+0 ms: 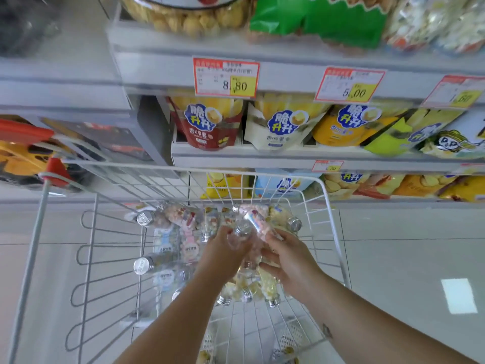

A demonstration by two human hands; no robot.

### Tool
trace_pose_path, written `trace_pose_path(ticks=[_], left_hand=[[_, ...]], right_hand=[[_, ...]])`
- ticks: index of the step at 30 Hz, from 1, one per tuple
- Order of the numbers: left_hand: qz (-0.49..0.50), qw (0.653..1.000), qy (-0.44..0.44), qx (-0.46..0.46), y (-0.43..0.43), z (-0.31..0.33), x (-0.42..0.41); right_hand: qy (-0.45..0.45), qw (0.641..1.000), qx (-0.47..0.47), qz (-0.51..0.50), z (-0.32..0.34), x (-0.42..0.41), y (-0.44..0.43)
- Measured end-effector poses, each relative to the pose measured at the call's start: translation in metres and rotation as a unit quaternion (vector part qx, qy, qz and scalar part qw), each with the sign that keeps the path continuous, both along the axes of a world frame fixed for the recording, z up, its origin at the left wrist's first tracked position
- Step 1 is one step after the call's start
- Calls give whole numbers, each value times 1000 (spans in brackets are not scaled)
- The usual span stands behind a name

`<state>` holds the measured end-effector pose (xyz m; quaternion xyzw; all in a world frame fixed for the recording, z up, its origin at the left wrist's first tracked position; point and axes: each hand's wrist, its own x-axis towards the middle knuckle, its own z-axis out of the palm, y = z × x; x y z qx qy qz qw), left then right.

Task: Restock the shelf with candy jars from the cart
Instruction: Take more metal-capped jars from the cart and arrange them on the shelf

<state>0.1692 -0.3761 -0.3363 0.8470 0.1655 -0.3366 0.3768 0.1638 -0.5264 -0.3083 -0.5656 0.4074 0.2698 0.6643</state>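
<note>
Several candy jars (147, 265): lying on their sides in a jumble in the wire basket of the cart (326, 198); silver caps point every way; more lie in a lower tier near the bottom edge of our view
Left hand (225, 249): down inside the basket; fingers curled round the held jars (242, 229) from the left side
Right hand (291, 261): just beside the left and touching the same cluster; fingers wrapped round it from the right; a jar of pink sweets sticks up and away from its fingertips
Held jars: clear, silver-capped, pressed together between both hands; they sit just above the heap; blur keeps us from saying how many there are
Shelf (288, 158): straight ahead, beyond the far rim of the cart; its tiers are packed with snack bags (207, 124); a price tag (226, 77) hangs on the rail above; we see no candy jars on it and no open gap for them
Done so far: we judge very little; the cart looks nearly full and nothing of its load shows on the shelf
Left to do: we reckon almost everything; this bunch has to be lifted clear of the rim and stood on the shelf; then the heap follows, handful by handful
Risk: smooth round jars held in a bunch may slip; we would keep the grip snug
</note>
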Motion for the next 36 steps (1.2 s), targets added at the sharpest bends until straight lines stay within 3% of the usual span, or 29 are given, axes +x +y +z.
trace_pose_path(ticks=[3,7,16,20,28,32,36], left_hand=[[-3,999,-31,8,4,12,5],[19,997,-52,-57,11,62,-5],[52,980,-160,-107,-3,280,13],[57,959,-253,-114,-17,371,30],[14,901,-410,-140,-45,497,59],[-7,883,-450,-130,-46,538,86],[8,883,-448,-138,-39,560,116]], right_hand=[[-15,1000,-5,20,2,-2,-5],[-85,994,-65,33,40,-3,-11],[-291,923,-182,173,272,34,-52],[-406,865,-214,202,372,49,-70],[-572,708,-349,225,530,89,-94],[-598,643,-429,211,570,127,-94],[-543,601,-526,260,581,177,-88]])
